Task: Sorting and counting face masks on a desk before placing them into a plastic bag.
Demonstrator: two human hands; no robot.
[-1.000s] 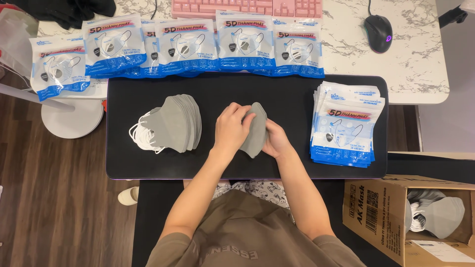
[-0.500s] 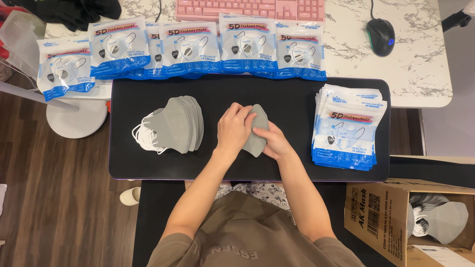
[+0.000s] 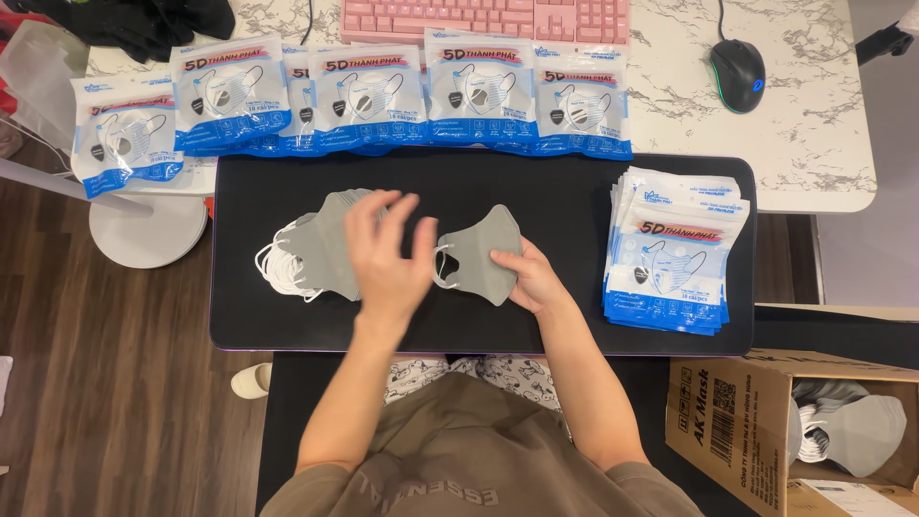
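1. A single grey folded face mask is held by the right hand at its right edge, fingers pinched on it; the mask lies on or just above the black mat, near the mat's middle.
2. The mask's white ear loop is seen at its left end, just beside the left hand.
3. The left hand is spread wide, fingers splayed, nothing gripped; it is raised over the mat between the single mask and the stack of grey masks. Whether its fingertips touch the stack cannot be told, as the hand is somewhat blurred.
4. The stack of grey masks is fanned on the left part of the mat, with white loops bunched at its left side.
5. A pile of blue-and-white pouches is stacked on the right part of the mat, well apart from both hands.
6. A row of like mask packets is laid along the far edge of the mat, partly on the marble-pattern table.
7. A pink keyboard and a black mouse are seen on the table beyond the packets.
8. A cardboard box with more grey masks inside is placed at lower right, below the mat.
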